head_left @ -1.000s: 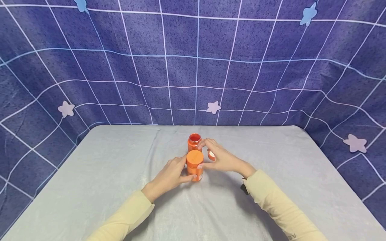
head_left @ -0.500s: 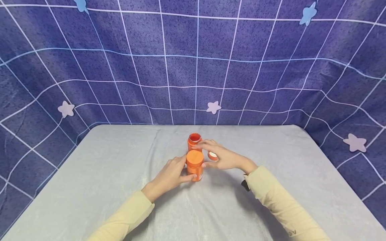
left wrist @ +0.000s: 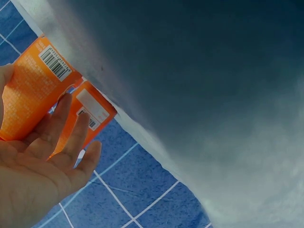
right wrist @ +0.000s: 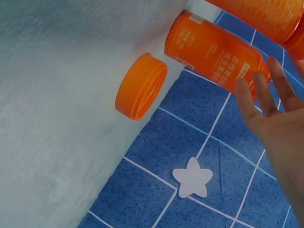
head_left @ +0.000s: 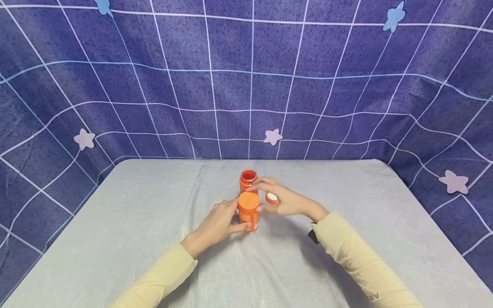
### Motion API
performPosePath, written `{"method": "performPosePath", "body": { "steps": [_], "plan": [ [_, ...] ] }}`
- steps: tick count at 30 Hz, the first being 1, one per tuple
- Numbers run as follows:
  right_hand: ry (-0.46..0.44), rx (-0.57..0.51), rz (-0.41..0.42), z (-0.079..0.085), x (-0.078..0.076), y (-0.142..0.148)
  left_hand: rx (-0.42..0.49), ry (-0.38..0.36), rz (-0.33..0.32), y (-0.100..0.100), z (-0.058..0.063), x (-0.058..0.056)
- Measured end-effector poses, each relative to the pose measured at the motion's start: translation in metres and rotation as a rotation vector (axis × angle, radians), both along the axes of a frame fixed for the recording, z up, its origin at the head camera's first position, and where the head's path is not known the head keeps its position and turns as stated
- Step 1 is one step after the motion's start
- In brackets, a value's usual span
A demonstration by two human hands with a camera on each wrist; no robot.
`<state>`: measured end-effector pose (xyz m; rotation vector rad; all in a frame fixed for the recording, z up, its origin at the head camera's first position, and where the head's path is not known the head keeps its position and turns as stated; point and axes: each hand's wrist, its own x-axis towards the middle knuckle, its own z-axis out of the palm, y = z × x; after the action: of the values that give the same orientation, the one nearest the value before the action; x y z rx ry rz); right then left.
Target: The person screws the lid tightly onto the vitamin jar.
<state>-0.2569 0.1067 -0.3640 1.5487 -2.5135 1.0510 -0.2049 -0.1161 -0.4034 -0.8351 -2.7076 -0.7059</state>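
An orange bottle (head_left: 248, 219) with a wide orange lid (head_left: 248, 200) stands upright at the middle of the table. My left hand (head_left: 215, 221) grips its body from the left, thumb on the near side and fingers behind. At the lid, my right hand (head_left: 284, 200) has its thumb on the right edge and fingertips along the far edge. Directly behind stands a second, uncovered orange bottle (head_left: 247, 181), its mouth showing in the head view. The left wrist view shows barcodes on both bottles, the front bottle (left wrist: 31, 92) in my palm.
A loose orange lid (right wrist: 141, 88) lies on the table right of the rear bottle, its pale inside partly visible in the head view. The grey cloth-covered table (head_left: 135, 222) meets a blue gridded curtain (head_left: 185, 85) at the back and sides.
My right hand has slid slightly around the lid, its fingertips shifting left along the far edge and its thumb moving back. The left hand and both bottles have stayed in place.
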Motion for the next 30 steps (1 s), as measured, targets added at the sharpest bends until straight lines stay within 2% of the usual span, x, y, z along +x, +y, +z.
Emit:
{"method": "performPosePath", "body": {
  "steps": [7, 15, 25, 30],
  "plan": [
    [0.012, -0.031, -0.077, -0.0022, 0.0039, -0.002, 0.01, 0.016, -0.009, -0.0005, -0.0007, -0.0005],
    [-0.015, -0.056, -0.136, -0.007, 0.0078, -0.0058, 0.007, 0.007, -0.001, -0.0002, -0.0008, -0.0005],
    [-0.004, -0.067, -0.137, -0.0088, 0.0074, -0.0057, 0.002, 0.001, 0.009, 0.0003, -0.0003, -0.0003],
    [0.008, -0.055, -0.112, -0.0077, 0.0045, -0.0026, -0.004, 0.001, 0.018, 0.0002, -0.0003, 0.0]
  ]
}}
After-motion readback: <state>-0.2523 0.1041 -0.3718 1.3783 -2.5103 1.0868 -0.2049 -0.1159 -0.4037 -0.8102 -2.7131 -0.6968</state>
